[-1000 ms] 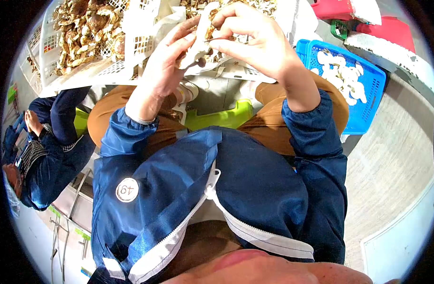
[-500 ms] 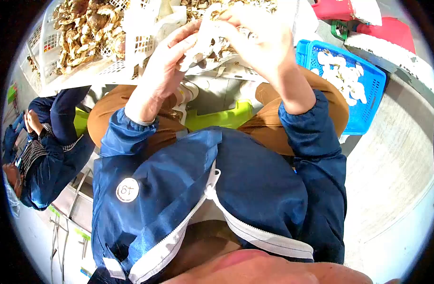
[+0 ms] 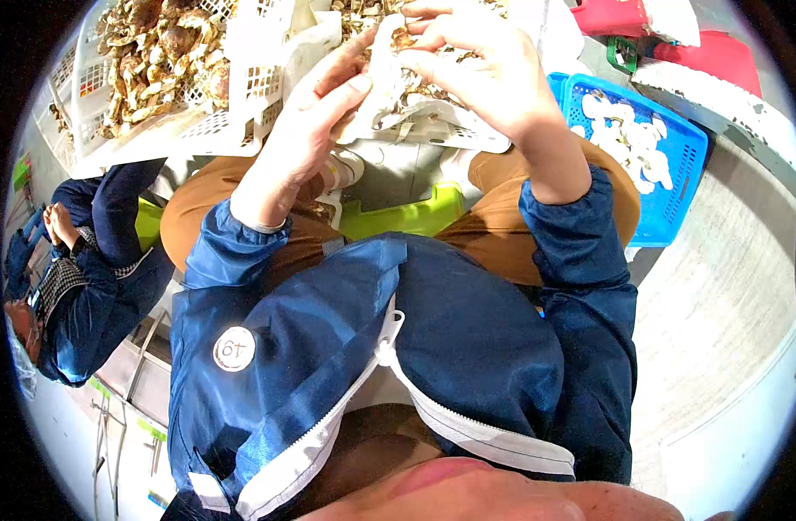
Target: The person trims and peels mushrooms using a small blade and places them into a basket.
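Observation:
Over the near edge of a white basket (image 3: pixel 463 137), my left hand (image 3: pixel 315 117) is closed around a long, pale mushroom piece (image 3: pixel 376 82), with thumb and fingers on its left side. To the right of the piece is my right hand (image 3: pixel 493 74), its thumb and fingertips drawn together close to its upper end. Glare hides what, if anything, lies between those fingertips. Under and behind both hands, brown and white scraps (image 3: pixel 419 91) lie in the basket.
At the upper left, a white basket (image 3: pixel 85 130) holds brown mushrooms (image 3: pixel 155 65). White pieces (image 3: pixel 632 139) lie in a blue basket (image 3: pixel 676 213) on the right. A co-worker (image 3: pixel 81 286) sits at far left. A green stool (image 3: pixel 406 214) shows between the knees.
My right hand moved in over the pale piece, then drew back to the right. My left hand has shifted slightly, and its thumb now lies farther right.

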{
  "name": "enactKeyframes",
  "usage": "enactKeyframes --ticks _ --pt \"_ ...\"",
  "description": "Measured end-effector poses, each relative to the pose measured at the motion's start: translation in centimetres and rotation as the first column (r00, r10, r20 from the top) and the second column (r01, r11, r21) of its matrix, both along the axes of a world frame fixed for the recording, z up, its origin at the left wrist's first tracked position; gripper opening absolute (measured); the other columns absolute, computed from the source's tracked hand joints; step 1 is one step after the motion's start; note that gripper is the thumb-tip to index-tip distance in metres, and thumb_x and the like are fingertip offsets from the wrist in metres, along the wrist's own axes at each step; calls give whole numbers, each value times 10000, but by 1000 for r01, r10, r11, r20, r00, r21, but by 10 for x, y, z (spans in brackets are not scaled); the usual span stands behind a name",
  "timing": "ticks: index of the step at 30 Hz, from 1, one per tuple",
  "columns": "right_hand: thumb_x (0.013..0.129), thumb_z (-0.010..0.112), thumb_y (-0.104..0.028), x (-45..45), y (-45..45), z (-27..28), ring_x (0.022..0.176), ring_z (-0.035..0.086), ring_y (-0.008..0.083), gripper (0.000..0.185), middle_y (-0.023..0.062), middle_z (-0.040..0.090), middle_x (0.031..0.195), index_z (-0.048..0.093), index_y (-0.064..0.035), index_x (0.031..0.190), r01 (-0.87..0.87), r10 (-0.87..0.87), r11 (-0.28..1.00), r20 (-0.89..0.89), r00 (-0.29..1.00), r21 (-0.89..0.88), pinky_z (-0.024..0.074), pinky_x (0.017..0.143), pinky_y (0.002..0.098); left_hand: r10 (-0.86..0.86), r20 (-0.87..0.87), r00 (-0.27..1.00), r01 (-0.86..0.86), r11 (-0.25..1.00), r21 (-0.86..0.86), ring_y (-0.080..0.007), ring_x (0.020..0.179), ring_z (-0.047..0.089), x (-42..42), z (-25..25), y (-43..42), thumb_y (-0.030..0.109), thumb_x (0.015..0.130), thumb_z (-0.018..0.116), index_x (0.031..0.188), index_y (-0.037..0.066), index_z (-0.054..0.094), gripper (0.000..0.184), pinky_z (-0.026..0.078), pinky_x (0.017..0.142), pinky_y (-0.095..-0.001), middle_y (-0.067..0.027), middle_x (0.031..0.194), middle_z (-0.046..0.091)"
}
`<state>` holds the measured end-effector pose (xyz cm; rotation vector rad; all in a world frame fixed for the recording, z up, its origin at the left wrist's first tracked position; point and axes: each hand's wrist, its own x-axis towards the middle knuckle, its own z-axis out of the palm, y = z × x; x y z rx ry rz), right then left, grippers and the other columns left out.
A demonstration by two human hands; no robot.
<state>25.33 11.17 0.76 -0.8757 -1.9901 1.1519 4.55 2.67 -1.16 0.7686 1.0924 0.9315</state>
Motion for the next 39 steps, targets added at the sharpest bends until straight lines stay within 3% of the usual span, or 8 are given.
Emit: enactKeyframes --ticks 7,9,11,18,25,28,34,39 --pt "850 661 -78 -18 -6 -34 873 691 272 112 167 699 1011 672 10 919 78 -139 857 82 987 509 570 734 301 5 65 998 -1 999 -55 -161 1190 541 5 3 -5 225 960 596 1501 29 365 619 418 1018 -289 -99 1303 573" --pt "862 640 -61 -14 -11 -12 877 690 249 110 154 703 1017 670 24 925 158 -169 983 115 979 94 568 735 297 57 178 982 -31 989 -143 -168 1135 581 6 9 -4 228 952 603 1504 24 351 640 460 969 -297 -108 1296 583" --pt "875 621 -38 -12 -8 12 891 684 195 112 139 708 1030 670 34 945 187 -177 894 63 982 -408 557 760 284 21 305 952 35 984 -176 -181 1010 645 -5 1 0 252 952 585 1505 29 341 644 525 858 -314 -125 1257 608" --pt "873 667 -51 -12 -7 7 912 661 180 94 127 705 1067 641 26 827 137 -155 951 -44 987 -278 533 803 282 127 384 915 -29 968 -250 -197 968 660 -10 -6 -3 374 989 516 1495 37 357 629 546 837 -340 -118 1233 619" --pt "926 653 -88 -11 -7 3 861 624 85 134 77 701 1103 653 26 854 78 -316 700 -210 925 -710 516 755 249 -16 230 973 32 997 -70 -192 924 675 -11 -5 7 253 961 590 1343 -48 476 500 538 852 -296 -144 1109 656" --pt "907 654 -70 -8 -6 18 879 624 118 108 75 684 1091 647 3 827 215 -235 812 34 971 -542 512 772 272 -6 188 982 14 999 -37 -183 906 674 -12 -7 12 234 955 576 1224 -5 557 361 552 821 -303 -124 1038 658" --pt "855 683 -129 -16 -13 -14 834 658 286 99 105 681 936 662 -32 864 27 5 968 -130 991 249 545 728 359 204 282 938 -154 970 -190 -152 802 665 -5 -1 9 244 943 642 1153 30 607 302 557 747 -267 -74 966 650" --pt "849 685 -75 -16 -19 -15 844 664 283 111 109 686 940 671 -7 936 -7 46 955 -123 991 298 550 735 352 144 269 952 -102 981 -164 -137 764 651 -9 -10 8 206 928 672 1061 18 644 232 520 697 -250 -58 867 666"
